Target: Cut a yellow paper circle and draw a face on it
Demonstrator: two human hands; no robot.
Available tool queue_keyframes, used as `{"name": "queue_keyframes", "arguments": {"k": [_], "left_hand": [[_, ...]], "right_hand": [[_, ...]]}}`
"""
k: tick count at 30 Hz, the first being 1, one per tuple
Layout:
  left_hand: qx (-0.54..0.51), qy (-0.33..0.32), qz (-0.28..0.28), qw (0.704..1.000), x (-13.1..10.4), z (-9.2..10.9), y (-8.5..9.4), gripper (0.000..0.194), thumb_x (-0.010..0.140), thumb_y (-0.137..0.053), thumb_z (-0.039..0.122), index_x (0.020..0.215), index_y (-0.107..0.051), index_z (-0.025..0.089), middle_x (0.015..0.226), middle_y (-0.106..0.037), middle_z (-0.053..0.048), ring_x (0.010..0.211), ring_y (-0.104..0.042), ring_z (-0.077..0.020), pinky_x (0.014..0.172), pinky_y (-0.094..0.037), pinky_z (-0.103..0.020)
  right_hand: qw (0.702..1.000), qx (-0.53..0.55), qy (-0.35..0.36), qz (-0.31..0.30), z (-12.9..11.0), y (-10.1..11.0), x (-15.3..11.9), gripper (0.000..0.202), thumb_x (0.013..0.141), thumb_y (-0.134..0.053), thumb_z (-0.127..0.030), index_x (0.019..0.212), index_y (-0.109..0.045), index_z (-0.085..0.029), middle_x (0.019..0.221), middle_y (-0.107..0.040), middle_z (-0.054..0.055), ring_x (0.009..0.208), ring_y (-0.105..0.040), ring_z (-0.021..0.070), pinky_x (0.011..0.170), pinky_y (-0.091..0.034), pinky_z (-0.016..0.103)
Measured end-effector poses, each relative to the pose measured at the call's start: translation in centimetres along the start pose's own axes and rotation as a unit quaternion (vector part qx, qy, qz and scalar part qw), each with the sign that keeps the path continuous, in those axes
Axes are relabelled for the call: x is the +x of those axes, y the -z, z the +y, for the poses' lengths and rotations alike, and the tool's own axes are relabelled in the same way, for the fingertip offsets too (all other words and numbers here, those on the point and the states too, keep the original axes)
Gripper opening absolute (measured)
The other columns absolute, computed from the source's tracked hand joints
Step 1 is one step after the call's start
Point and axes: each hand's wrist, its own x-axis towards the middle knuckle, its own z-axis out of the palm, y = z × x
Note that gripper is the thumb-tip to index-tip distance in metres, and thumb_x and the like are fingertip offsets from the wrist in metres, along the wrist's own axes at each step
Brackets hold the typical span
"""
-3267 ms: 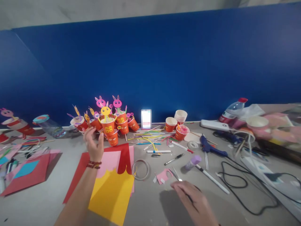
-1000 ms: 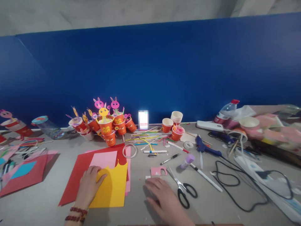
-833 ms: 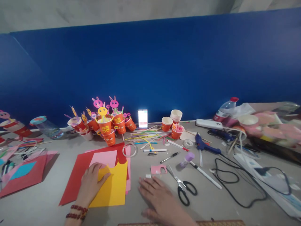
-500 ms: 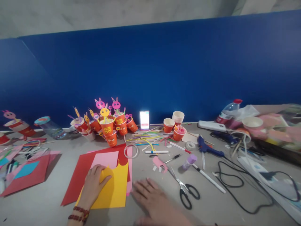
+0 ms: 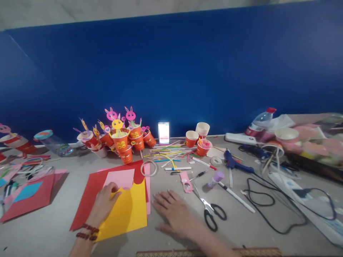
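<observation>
My left hand [image 5: 104,200] rests on the yellow paper sheet [image 5: 128,212], its thumb and fingers pinching the sheet's upper left edge. That top edge has curved cut-outs. Beneath the sheet lie red paper [image 5: 87,192] and pink paper [image 5: 120,175]. My right hand [image 5: 174,213] is flat on the grey table just right of the yellow sheet, fingers stretched, holding nothing. Black-handled scissors [image 5: 210,210] and a cut pink paper scrap [image 5: 186,182] lie right of it.
Decorated red paper cups [image 5: 125,155] stand at the back left. A phone [image 5: 164,133] leans against the blue partition [image 5: 187,71]. A purple-capped glue stick [image 5: 215,180], a white pen [image 5: 237,197], a blue glue gun [image 5: 235,164] and its black cord [image 5: 270,189] lie rightward.
The yellow sheet has turned a little, its lower right corner rising. My right hand has shifted slightly forward. The pink scrap has turned, and white bits beside it no longer show.
</observation>
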Motion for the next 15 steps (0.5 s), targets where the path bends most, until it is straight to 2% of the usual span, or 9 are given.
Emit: {"name": "queue_keyframes", "arguments": {"k": [3, 4, 6, 8, 9, 10, 13, 15], "left_hand": [[-0.031, -0.007, -0.020, 0.999, 0.3, 0.2, 1.1, 0.018, 0.088, -0.050, 0.044, 0.093, -0.051, 0.027, 0.093, -0.067, -0.003, 0.091, -0.066, -0.0244, 0.080, -0.054, -0.035], [-0.046, -0.005, -0.027, 0.999, 0.5, 0.3, 1.6, 0.021, 0.089, -0.050, 0.046, 0.098, -0.052, 0.027, 0.097, -0.067, -0.004, 0.095, -0.066, -0.0237, 0.081, -0.054, -0.033], [-0.077, 0.001, -0.042, 0.996, 0.8, 0.2, 2.6, 0.029, 0.090, -0.049, 0.052, 0.102, -0.054, 0.027, 0.101, -0.068, -0.004, 0.099, -0.067, -0.0233, 0.082, -0.054, -0.032], [-0.098, 0.008, -0.065, 0.993, 1.3, 0.1, 3.5, 0.035, 0.088, -0.050, 0.058, 0.098, -0.057, 0.025, 0.099, -0.070, -0.003, 0.097, -0.067, -0.0237, 0.081, -0.054, -0.031], [-0.100, 0.010, -0.075, 0.992, 1.5, -0.1, 3.9, 0.038, 0.087, -0.051, 0.061, 0.094, -0.059, 0.025, 0.095, -0.070, -0.003, 0.094, -0.068, -0.0238, 0.080, -0.054, -0.031], [-0.101, 0.012, -0.085, 0.991, 1.7, -0.2, 4.3, 0.041, 0.086, -0.051, 0.064, 0.090, -0.060, 0.024, 0.091, -0.070, -0.002, 0.091, -0.068, -0.0239, 0.079, -0.054, -0.031], [-0.102, 0.027, -0.112, 0.988, 2.0, -0.6, 4.9, 0.051, 0.082, -0.050, 0.071, 0.084, -0.065, 0.023, 0.085, -0.072, -0.002, 0.086, -0.069, -0.0248, 0.078, -0.056, -0.031], [-0.090, 0.054, -0.084, 0.991, 2.2, -0.7, 5.0, 0.056, 0.078, -0.051, 0.075, 0.083, -0.069, 0.022, 0.088, -0.075, -0.003, 0.088, -0.070, -0.0261, 0.077, -0.057, -0.031]], "right_hand": [[0.992, -0.033, -0.113, 0.053, 0.5, 0.4, 1.0, 0.071, 0.096, -0.048, -0.061, 0.152, -0.038, -0.020, 0.159, -0.034, 0.011, 0.145, -0.033, 0.0321, 0.120, -0.023, 0.052], [0.989, -0.037, -0.125, 0.063, 0.6, 0.4, 1.2, 0.073, 0.096, -0.047, -0.062, 0.153, -0.037, -0.019, 0.160, -0.032, 0.012, 0.146, -0.032, 0.0323, 0.120, -0.022, 0.051], [0.995, -0.028, -0.083, 0.054, 0.5, 0.0, 1.4, 0.077, 0.094, -0.045, -0.066, 0.155, -0.033, -0.020, 0.161, -0.030, 0.010, 0.147, -0.030, 0.0307, 0.121, -0.020, 0.049], [1.000, -0.012, -0.003, 0.021, 0.1, -0.6, 1.3, 0.078, 0.094, -0.044, -0.069, 0.156, -0.029, -0.023, 0.161, -0.032, 0.007, 0.147, -0.030, 0.0283, 0.123, -0.018, 0.047], [1.000, -0.008, 0.014, 0.012, -0.1, -0.8, 1.2, 0.079, 0.093, -0.044, -0.069, 0.156, -0.028, -0.024, 0.160, -0.034, 0.007, 0.147, -0.031, 0.0278, 0.123, -0.017, 0.046], [1.000, -0.009, 0.004, 0.015, -0.2, -1.1, 1.2, 0.078, 0.094, -0.044, -0.068, 0.156, -0.029, -0.023, 0.160, -0.035, 0.007, 0.147, -0.031, 0.0280, 0.123, -0.016, 0.047], [0.993, -0.024, -0.100, 0.058, -0.4, -1.4, 0.8, 0.083, 0.094, -0.044, -0.067, 0.157, -0.027, -0.016, 0.161, -0.029, 0.013, 0.147, -0.029, 0.0313, 0.123, -0.015, 0.049], [0.993, -0.021, -0.099, 0.058, -0.5, -1.5, 0.0, 0.088, 0.092, -0.043, -0.071, 0.158, -0.023, -0.015, 0.163, -0.024, 0.013, 0.148, -0.026, 0.0313, 0.123, -0.013, 0.048]]}}
